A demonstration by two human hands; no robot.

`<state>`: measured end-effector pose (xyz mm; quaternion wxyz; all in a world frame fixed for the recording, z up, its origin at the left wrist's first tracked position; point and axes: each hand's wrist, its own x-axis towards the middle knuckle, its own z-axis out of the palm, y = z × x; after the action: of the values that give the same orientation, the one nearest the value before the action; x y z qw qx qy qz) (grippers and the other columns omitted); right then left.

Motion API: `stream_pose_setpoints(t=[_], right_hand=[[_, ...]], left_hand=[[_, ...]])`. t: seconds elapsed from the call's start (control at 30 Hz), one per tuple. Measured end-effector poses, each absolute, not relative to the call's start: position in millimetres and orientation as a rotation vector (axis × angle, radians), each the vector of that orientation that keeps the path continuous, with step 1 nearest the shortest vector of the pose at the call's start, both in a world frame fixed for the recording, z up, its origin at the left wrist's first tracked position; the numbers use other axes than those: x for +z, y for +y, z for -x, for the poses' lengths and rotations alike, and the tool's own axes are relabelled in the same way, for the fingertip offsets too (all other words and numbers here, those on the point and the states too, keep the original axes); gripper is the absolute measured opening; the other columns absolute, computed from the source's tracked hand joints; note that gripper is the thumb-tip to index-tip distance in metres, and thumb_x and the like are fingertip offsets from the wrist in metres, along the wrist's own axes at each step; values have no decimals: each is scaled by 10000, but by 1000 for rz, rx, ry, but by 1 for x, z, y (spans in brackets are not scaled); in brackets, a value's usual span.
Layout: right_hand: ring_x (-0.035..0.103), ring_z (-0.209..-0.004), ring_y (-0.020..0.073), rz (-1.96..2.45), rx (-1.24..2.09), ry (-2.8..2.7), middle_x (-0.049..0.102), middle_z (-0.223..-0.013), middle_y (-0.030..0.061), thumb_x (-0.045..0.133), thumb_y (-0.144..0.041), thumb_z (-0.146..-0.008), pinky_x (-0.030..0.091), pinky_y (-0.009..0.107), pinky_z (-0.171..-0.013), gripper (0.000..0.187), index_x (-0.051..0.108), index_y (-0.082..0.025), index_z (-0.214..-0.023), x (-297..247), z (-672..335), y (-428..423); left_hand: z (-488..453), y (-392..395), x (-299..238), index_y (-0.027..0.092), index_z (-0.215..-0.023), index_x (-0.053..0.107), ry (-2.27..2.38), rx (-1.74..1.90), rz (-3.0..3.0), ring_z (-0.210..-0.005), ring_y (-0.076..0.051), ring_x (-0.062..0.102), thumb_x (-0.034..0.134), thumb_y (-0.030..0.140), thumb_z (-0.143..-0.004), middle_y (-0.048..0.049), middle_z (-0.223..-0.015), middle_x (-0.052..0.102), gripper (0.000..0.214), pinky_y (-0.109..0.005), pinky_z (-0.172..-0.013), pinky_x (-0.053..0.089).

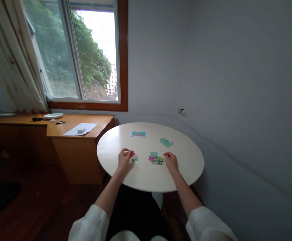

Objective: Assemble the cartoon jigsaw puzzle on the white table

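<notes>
My left hand (pixel 125 158) pinches a small jigsaw puzzle piece (pixel 131 151), with pink on it, between thumb and fingertips. Just below those fingertips, a few loose puzzle pieces (pixel 135 159) lie on the white round table (pixel 140 179). To their right is a partly joined puzzle (pixel 156 158) with pink, yellow and teal cartoon figures. My right hand (pixel 171 160) is at its right edge, fingers curled toward the thumb. Whether anything is between those fingertips is too small to make out.
A group of teal puzzle pieces (pixel 166 142) lies farther back on the right. A picture card (pixel 138 134) lies at the table's back. Left of the table, a wooden desk (pixel 105 122) bears paper (pixel 90 127), a small white box (pixel 81 130) and a white plate (pixel 53 115).
</notes>
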<state>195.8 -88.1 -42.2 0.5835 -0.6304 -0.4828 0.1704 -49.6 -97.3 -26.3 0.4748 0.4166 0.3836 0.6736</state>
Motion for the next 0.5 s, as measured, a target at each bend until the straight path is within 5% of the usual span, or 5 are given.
stream_pose_setpoints(t=[0.5], right_hand=[[500,-597,169,1513,403,-1143,576,-595,11,362,-241,-536,351,256,-563,219,571,-191,-579,-37,-194,-93]], left_hand=[[50,-92,-31,122,-779,595,946,1665,-1089,-683,-154,619,702,346,-581,-78,-727,666,318,-342,-729,491]])
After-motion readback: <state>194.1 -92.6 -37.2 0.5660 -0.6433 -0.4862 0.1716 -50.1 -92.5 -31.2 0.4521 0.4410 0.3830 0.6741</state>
